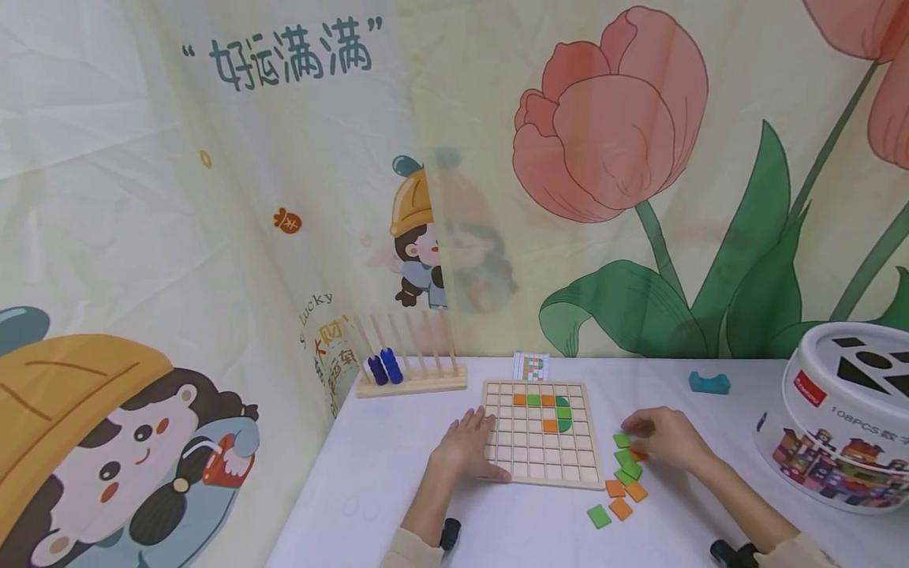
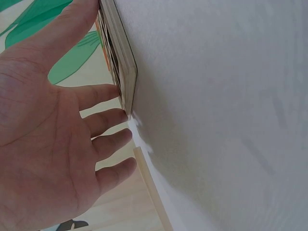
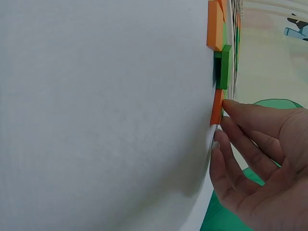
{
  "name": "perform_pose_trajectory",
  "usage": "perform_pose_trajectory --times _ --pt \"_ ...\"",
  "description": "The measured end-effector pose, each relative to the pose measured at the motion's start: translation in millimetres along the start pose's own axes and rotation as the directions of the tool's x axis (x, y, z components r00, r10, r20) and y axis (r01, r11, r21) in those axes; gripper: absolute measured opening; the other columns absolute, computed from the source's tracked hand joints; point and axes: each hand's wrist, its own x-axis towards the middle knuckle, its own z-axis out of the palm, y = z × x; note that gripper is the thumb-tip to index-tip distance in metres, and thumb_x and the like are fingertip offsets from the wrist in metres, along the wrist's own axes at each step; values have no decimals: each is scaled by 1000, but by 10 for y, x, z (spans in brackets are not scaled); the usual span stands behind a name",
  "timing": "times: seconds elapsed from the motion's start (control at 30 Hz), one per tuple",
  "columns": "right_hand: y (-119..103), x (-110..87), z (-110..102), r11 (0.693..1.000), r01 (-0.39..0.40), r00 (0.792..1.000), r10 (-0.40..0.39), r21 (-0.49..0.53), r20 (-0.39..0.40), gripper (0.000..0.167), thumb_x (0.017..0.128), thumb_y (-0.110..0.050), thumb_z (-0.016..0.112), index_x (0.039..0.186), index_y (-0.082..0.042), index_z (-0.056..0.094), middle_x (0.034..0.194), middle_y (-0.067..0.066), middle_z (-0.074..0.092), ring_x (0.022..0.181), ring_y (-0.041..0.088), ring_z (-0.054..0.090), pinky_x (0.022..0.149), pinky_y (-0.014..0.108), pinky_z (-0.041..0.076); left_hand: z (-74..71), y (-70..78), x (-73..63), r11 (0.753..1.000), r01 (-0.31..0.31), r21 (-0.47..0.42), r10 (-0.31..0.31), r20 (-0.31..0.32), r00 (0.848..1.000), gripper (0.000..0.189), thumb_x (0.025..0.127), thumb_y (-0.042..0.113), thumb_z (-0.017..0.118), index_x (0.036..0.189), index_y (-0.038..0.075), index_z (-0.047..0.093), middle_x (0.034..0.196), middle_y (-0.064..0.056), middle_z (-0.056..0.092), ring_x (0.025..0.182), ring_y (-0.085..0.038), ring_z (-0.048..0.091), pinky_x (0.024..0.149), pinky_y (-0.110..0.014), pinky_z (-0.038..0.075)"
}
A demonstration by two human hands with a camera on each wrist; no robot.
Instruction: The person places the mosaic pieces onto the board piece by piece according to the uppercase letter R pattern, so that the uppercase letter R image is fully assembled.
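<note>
A wooden grid board (image 1: 525, 457) lies on the table, its upper right part holding orange and green tiles (image 1: 550, 401). My left hand (image 1: 465, 446) rests at the board's left edge with fingers spread, as the left wrist view also shows. To the right of the board, loose green tiles (image 1: 628, 461) and orange tiles (image 1: 621, 509) lie in a scattered column. My right hand (image 1: 663, 435) is at the top of that column, fingers bent. In the right wrist view, thumb and index fingertips are right at an orange tile (image 3: 217, 107) and a green edge; I cannot tell whether they grip one.
Behind the board lies a small pattern card (image 1: 531, 366). A wooden peg stand (image 1: 426, 382) with blue beads is at the back left. A teal curved block (image 1: 708, 383) and a large white bucket with a shape-cut lid (image 1: 845, 410) stand on the right.
</note>
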Motion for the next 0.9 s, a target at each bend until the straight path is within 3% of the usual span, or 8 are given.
perform_pose_trajectory --times 0.37,0.57,0.9 --pt "-1 35 3 1000 7 1000 -7 10 20 24 81 2 85 103 -6 79 90 -1 72 84 19 64 73 31 61 11 -12 19 1000 8 -9 -8 0 1000 111 74 61 89 159 9 42 169 -13 32 157 -31 27 126 -50 27" --pt "-23 58 -11 996 26 1000 -27 87 13 22 84 -3 85 104 -5 78 85 -1 68 82 20 62 64 25 57 -5 -16 15 1000 8 -4 -8 -6 1000 110 74 60 89 159 9 42 169 -13 32 157 -31 27 126 -50 28" --pt "-182 199 1 987 33 999 -33 160 1 26 87 -6 84 111 -5 77 89 0 70 84 20 65 67 24 58 -7 4 -8 1000 2 -24 -3 -6 1000 108 74 58 89 159 8 43 168 -14 34 157 -31 28 126 -50 28"
